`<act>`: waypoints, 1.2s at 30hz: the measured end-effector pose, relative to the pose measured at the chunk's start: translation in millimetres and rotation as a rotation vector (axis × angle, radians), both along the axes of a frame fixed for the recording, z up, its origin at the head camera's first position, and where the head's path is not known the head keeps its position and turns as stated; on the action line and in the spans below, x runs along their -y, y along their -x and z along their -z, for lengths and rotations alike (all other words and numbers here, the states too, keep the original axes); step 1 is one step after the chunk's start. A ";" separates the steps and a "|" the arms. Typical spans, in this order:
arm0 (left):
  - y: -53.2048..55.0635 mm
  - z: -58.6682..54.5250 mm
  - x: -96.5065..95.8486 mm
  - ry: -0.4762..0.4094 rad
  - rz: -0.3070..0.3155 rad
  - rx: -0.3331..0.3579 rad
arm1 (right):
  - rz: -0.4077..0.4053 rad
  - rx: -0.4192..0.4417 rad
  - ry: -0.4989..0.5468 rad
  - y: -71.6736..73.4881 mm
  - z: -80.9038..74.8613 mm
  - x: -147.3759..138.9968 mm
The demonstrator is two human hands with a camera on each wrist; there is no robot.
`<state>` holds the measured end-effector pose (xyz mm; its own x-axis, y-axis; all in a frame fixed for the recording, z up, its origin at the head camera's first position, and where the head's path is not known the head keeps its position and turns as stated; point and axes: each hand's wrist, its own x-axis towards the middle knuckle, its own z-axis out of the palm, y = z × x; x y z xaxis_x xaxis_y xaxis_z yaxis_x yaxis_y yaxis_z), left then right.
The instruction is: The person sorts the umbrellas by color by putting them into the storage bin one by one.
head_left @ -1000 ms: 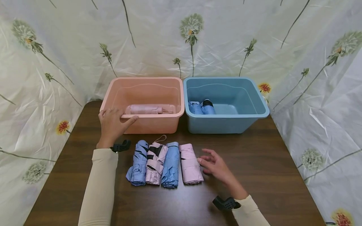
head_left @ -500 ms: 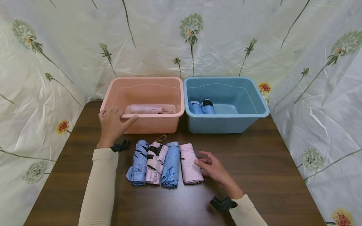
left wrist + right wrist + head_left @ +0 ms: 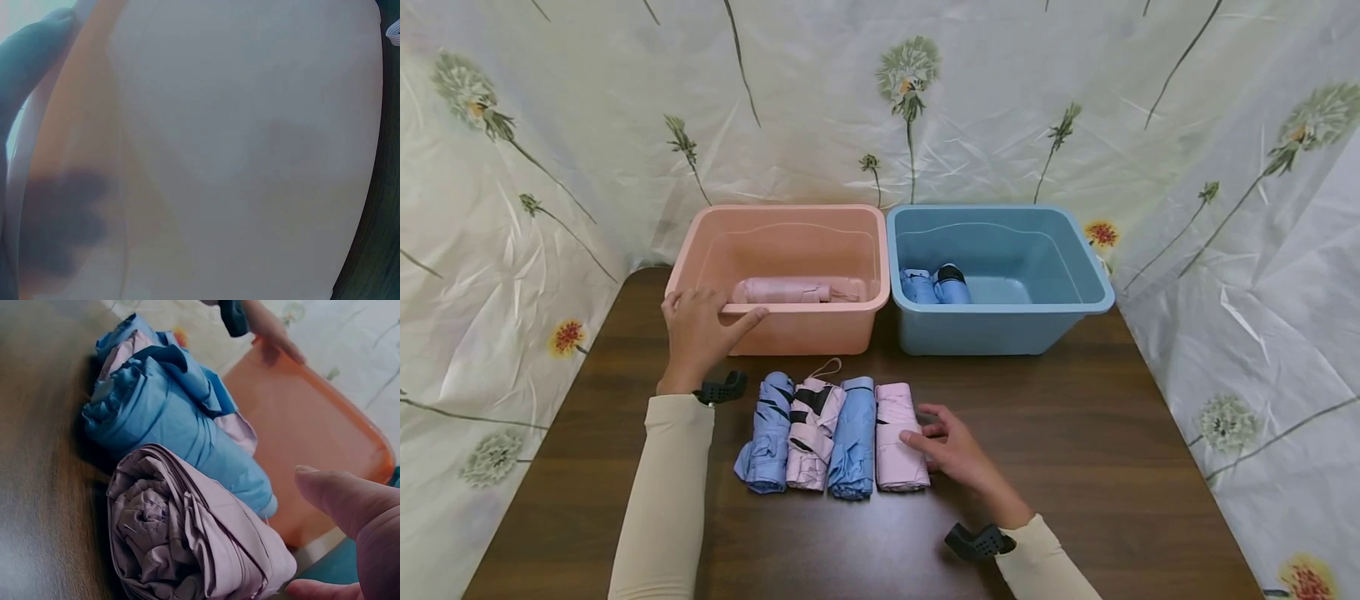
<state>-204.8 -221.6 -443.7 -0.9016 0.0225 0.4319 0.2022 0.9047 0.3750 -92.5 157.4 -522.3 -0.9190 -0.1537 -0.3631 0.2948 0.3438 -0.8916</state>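
My left hand (image 3: pixel 696 333) holds the near rim of the pink bin (image 3: pixel 808 333), its thumb outside; the fingers' dark shadow shows through the bin wall (image 3: pixel 250 156) in the left wrist view. My right hand (image 3: pixel 955 450) is at the right side of a rolled pink folding umbrella (image 3: pixel 895 458), thumb extended over it. The right wrist view shows that umbrella (image 3: pixel 206 537) lying on the table, with the thumb (image 3: pixel 344 497) raised apart from it. To its left lie a blue umbrella (image 3: pixel 852 437), a pink one with black patches (image 3: pixel 812 437) and a periwinkle one (image 3: pixel 769 433).
One pink umbrella (image 3: pixel 782 290) lies inside the pink bin. Beside it stands a blue bin (image 3: pixel 992 331) containing two blue umbrellas (image 3: pixel 952 287). Both bins sit at the back of the brown table (image 3: pixel 1120 467), before a floral curtain (image 3: pixel 985 100).
My right hand has moved left, up to the rightmost pink umbrella. That umbrella's near end has shifted slightly left, so it lies straighter. My left hand stays on the pink bin's rim.
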 end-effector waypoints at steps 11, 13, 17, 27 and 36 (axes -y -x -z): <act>-0.9 1.0 0.1 0.001 0.004 -0.002 | 0.023 -0.002 -0.071 -0.9 -2.3 12.8; -1.1 0.9 0.3 0.000 0.004 0.004 | 0.028 0.007 -0.075 -0.1 -1.8 14.8; -1.0 0.0 0.4 -0.005 0.003 0.011 | 0.037 0.034 -0.087 2.1 -1.1 17.6; -0.7 -1.0 -0.4 -0.008 0.010 0.000 | 0.000 0.051 -0.085 3.3 -3.4 22.0; 0.8 0.7 0.5 -0.008 0.000 0.006 | -0.069 0.010 -0.168 2.7 -8.0 23.3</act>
<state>-205.6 -222.0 -444.4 -0.9044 0.0187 0.4263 0.1993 0.9019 0.3832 -95.2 134.1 -514.3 -0.9046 -0.1525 -0.3981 0.2739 0.5078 -0.8168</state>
